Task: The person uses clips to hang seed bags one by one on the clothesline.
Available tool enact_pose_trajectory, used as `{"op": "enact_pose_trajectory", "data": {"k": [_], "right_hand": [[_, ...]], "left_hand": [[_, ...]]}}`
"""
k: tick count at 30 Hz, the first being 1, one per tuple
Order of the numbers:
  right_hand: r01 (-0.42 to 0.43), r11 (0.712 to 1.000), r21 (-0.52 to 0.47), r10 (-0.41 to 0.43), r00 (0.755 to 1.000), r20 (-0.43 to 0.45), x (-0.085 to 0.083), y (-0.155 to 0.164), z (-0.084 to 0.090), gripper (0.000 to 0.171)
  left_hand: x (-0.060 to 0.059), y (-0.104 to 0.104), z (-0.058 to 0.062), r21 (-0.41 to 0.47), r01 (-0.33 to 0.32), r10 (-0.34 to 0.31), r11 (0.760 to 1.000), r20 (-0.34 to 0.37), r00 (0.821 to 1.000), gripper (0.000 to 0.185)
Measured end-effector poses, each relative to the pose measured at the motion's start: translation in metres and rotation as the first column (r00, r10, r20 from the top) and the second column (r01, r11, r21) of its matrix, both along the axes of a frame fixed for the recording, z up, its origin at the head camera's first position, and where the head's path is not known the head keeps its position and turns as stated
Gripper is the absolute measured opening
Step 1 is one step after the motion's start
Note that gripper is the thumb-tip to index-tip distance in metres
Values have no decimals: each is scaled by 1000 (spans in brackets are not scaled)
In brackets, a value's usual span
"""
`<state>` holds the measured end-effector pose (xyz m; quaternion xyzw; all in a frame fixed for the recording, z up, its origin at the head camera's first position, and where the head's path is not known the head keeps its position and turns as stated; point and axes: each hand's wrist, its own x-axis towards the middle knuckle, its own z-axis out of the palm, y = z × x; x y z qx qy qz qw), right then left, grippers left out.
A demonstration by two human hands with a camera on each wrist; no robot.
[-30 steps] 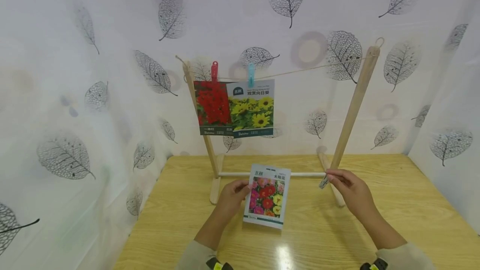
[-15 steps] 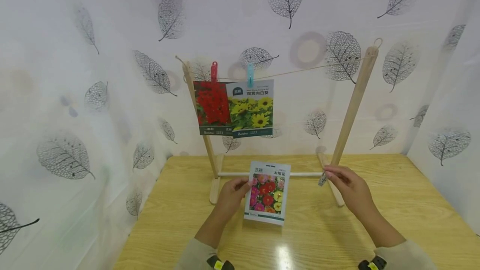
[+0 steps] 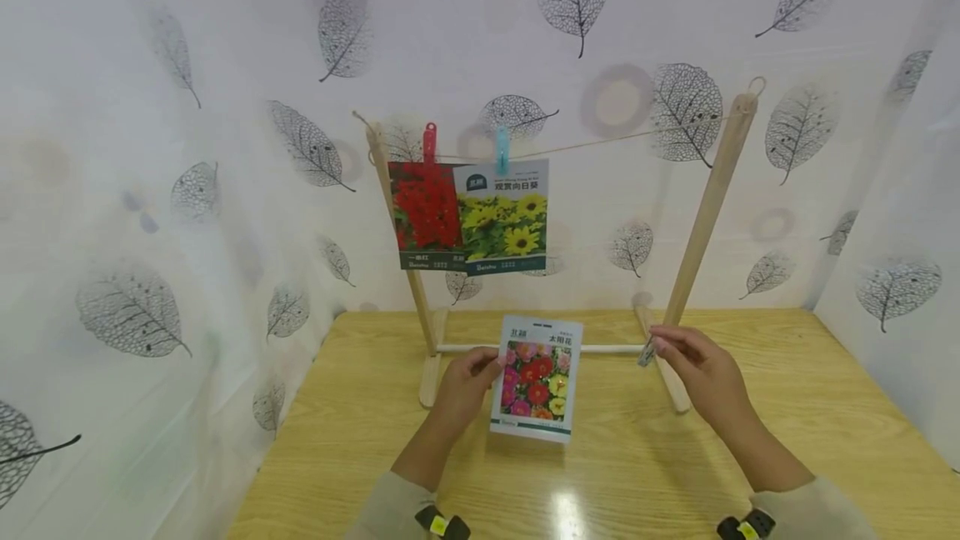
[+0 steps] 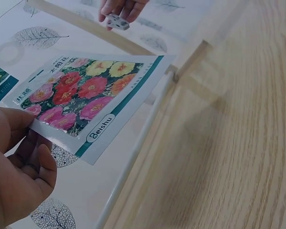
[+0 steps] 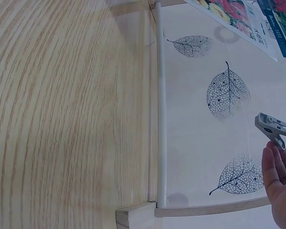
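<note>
My left hand point(image 3: 467, 390) pinches the left edge of a seed packet point(image 3: 537, 379) printed with red, pink and yellow flowers, held up above the table with its front toward me. In the left wrist view the thumb lies at the edge of the packet point(image 4: 90, 95). To the right, my right hand point(image 3: 697, 369) holds a small grey clothespin point(image 3: 646, 352) between thumb and fingers. The right wrist view shows the clothespin point(image 5: 275, 128) with its nose pointing away from the fingers. Two other packets hang from a string: a red-flower packet point(image 3: 426, 211) and a sunflower packet point(image 3: 504, 219).
The string point(image 3: 615, 139) runs between two wooden posts, the right post point(image 3: 708, 211) leaning outward. A red clothespin point(image 3: 430, 144) and a blue clothespin point(image 3: 502, 150) grip the hanging packets. A white rod point(image 3: 615, 348) joins the stand's feet on the wooden table point(image 3: 360, 457).
The left hand has raised the flower packet slightly, tilting it more upright. The right hand with the grey clothespin has also risen a little. The hanging packets stay as they were.
</note>
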<state>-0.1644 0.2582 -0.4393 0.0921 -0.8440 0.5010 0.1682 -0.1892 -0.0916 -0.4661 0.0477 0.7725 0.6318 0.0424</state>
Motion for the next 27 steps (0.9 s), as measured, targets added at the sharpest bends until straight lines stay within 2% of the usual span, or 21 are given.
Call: {"op": "enact_pose_trajectory", "data": {"k": [7, 21, 27], "right_hand": [[-6, 1000, -15, 5, 1000, -27, 0, -1, 5, 28], [2, 1000, 15, -1, 997, -77, -3, 0, 11, 25], [-10, 1000, -23, 8, 997, -80, -3, -2, 16, 23]], "left_hand": [[2, 1, 4, 2, -1, 1, 1000, -15, 1000, 30], [1, 1, 6, 13, -10, 11, 1000, -25, 1000, 26], [0, 1, 6, 24, -14, 15, 1000, -24, 1000, 28]]}}
